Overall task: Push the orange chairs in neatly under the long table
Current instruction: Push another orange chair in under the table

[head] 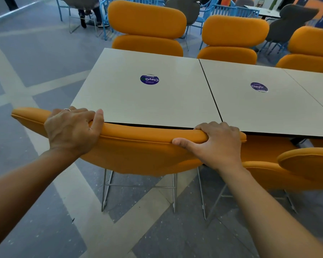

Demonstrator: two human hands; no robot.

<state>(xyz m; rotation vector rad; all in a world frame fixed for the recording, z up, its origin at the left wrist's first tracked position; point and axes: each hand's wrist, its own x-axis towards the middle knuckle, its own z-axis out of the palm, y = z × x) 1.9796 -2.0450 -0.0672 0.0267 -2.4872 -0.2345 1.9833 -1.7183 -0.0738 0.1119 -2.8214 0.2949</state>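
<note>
Gripping the top rim of the nearest orange chair (138, 151) with both hands. Curling the left hand (71, 127) over the rim toward its left end, fingers wrapping down the far side, thumb lying along the top. Wearing a ring (67, 109) on that hand. Clamping the right hand (216, 144) over the rim toward its right end, fingers folding over the top, thumb pressing flat against the near face of the backrest.

Holding this chair with its rim right at the near edge of the pale tabletop (157, 103), seat hidden behind the backrest; rim and edge touching or not, cannot tell. Noting thin metal legs (173, 192) standing on the grey patterned floor (35, 53).

Noting a second near chair (306, 164), also orange, just beside on the right. Noting three more along the far side, backs upright and close against the tabletop: far left chair (147, 28), far middle chair (233, 38), far right chair (311, 49).

Noting two round purple stickers, left sticker (149, 79) and right sticker (259, 87), one on each panel. Spotting blue chairs (222, 10) well behind.
</note>
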